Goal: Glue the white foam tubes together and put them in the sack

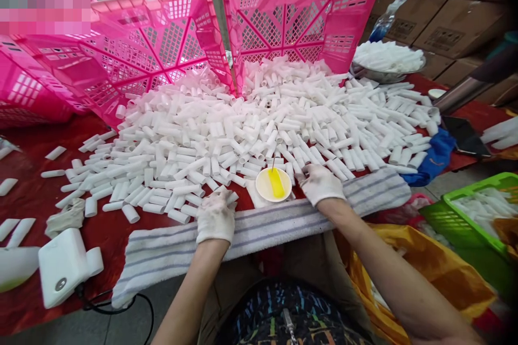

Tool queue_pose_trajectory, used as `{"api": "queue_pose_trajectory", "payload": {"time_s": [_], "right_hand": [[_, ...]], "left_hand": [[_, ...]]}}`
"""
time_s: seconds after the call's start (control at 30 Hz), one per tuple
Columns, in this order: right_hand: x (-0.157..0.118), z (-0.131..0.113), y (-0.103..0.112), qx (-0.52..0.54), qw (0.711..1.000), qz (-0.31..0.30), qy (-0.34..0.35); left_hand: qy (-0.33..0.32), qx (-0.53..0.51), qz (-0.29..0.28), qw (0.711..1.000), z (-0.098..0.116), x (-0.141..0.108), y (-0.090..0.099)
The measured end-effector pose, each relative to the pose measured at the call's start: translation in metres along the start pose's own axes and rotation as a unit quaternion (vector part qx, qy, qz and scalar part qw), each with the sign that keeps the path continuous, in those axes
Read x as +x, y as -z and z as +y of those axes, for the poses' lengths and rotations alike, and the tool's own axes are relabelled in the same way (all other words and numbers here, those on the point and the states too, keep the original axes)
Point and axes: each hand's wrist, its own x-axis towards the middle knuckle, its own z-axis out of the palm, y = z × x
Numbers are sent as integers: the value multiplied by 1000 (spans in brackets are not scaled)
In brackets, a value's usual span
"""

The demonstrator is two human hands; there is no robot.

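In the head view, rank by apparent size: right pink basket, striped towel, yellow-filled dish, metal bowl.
1. Striped towel, though nearness inflates it.
2. Right pink basket.
3. Metal bowl, farther away.
4. Yellow-filled dish.

The brown cardboard boxes [457, 21] stacked at the back have dark print on their sides, but it is too small and blurry to read.

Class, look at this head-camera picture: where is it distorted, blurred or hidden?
Head view: wide-lens bending bows the towel and tilts the crates outward; a pixelated block hides the top-left corner; the white tubes are evenly lit and sharp, the edges softer.
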Motion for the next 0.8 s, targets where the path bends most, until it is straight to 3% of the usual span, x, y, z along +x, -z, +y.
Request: {"api": "queue_pose_trajectory", "payload": {"time_s": [0.1,0.2,0.27,0.37,0.4,0.47,0.53,0.57,0.7,0.8], "right_hand": [[7,-11,-13,-75,997,14,-28],[7,9,-12,-122,992,27,-17],[6,27,-8,-70,997,32,-20],[3,39,-2,150,987,48,-31],[0,37,0,242,970,26,-24],[-6,24,1,396,915,-76,-9],[-10,6,-2,467,865,-181,-9],[-11,-3,-5,472,859,-199,-10],[-1,-16,-22,412,905,-105,29],[6,-3,-33,414,900,-63,121]], "left_hand": [[-6,1,-11,1000,2,2,-2],[-9,-54,9,998,1,2,-3],[-15,-126,40,991,1,3,-4],[-25,-231,63,971,5,4,-8],[-25,-258,59,964,8,5,-9],[-19,-310,41,950,14,7,-11],[2,-370,20,929,21,10,-11],[17,-405,11,914,23,11,-11],[61,-509,-14,859,26,16,-9],[74,-544,-30,835,22,17,-12]]}}
